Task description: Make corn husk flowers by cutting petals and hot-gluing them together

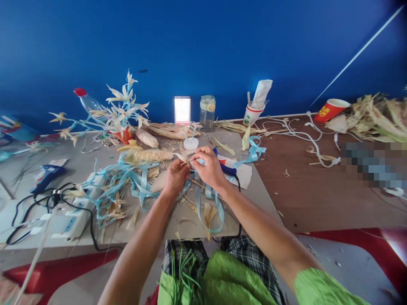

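I can't make out a single word from here. The red paper cup [332,111] at the far right of the counter [295,182] carries bold yellow lettering [324,112], but the characters are too small and smeared to read. On the white cup [253,113] at the far edge, nearer the middle, there's a round green mark [247,120] below a red band, its detail too tiny to tell. The white power strip [81,212] at left shows a blue patch [70,223], equally illegible.

Partly lost
Too small to tell: pale piece [184,157] at fingertips [182,171]; pixelated beside bottle [207,113]; cut off at right: husks [378,120].
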`<state>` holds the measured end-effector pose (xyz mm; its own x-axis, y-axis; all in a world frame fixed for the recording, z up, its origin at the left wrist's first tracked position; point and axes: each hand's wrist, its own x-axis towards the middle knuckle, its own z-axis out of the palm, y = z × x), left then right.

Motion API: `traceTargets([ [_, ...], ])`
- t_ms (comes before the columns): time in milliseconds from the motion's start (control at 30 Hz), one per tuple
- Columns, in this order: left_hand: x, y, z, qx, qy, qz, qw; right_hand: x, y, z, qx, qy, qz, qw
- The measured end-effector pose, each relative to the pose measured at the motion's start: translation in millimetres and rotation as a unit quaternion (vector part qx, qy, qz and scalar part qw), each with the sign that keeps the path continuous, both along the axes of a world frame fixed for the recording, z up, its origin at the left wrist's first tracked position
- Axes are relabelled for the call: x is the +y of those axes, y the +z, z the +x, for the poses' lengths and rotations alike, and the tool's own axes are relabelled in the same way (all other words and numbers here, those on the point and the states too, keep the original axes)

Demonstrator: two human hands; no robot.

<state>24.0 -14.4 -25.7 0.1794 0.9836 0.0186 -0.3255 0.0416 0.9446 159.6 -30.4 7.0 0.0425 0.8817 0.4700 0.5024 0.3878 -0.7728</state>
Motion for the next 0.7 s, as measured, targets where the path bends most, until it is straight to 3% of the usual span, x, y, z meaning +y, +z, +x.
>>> traceTargets([
  [133,-2,5.2,2,-0.021,-0.015,-0.015,1.0,5,3.5,8,0.057,0.024,-0.046,0.997],
  [333,-2,7.1,4,-0.043,-0.028,-0.019,0.998,2,8.2,9,0.035,0.09,-0.024,0.995],
  [433,-3,8.0,5,-0.046,-0.038,-0.025,0.998,0,7.9,6,0.039,0.081,-0.021,0.996],
  [567,-6,10.8,4,-0.051,-0.053,-0.048,0.996,4,7.4,8,0.099,0.095,-0.079,0.987],
  [700,-8,16.4,3,-0.058,-0.097,-0.078,0.991,9,8.4,13,0.183,0.169,-0.148,0.957],
])
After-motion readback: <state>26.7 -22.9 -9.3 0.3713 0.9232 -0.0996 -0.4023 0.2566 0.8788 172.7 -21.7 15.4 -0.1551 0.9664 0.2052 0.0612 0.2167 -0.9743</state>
